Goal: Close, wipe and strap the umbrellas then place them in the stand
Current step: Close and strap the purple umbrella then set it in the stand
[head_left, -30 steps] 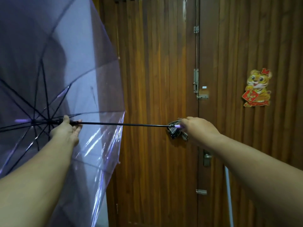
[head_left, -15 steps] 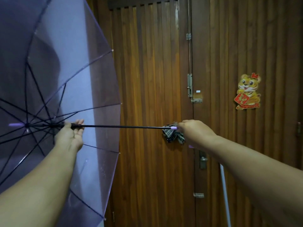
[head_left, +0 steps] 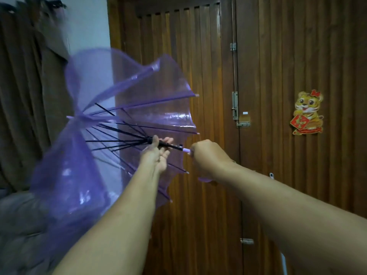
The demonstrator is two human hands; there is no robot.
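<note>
A see-through purple umbrella with black ribs is half folded, its tip pointing left and its canopy blurred. My left hand grips the black runner on the shaft, close to the handle end. My right hand is closed around the pale purple handle, whose curved end shows below the fist. The two hands are a short gap apart along the shaft. The cloth seen earlier at the right hand is hidden.
A dark wooden slatted door with a metal bolt fills the space ahead. A tiger sticker is on the right panel. Brown curtains hang at left, with a grey cushion below.
My left hand has slid the runner along the shaft toward the handle. The canopy has collapsed from fully open to half folded. The view has shifted left.
</note>
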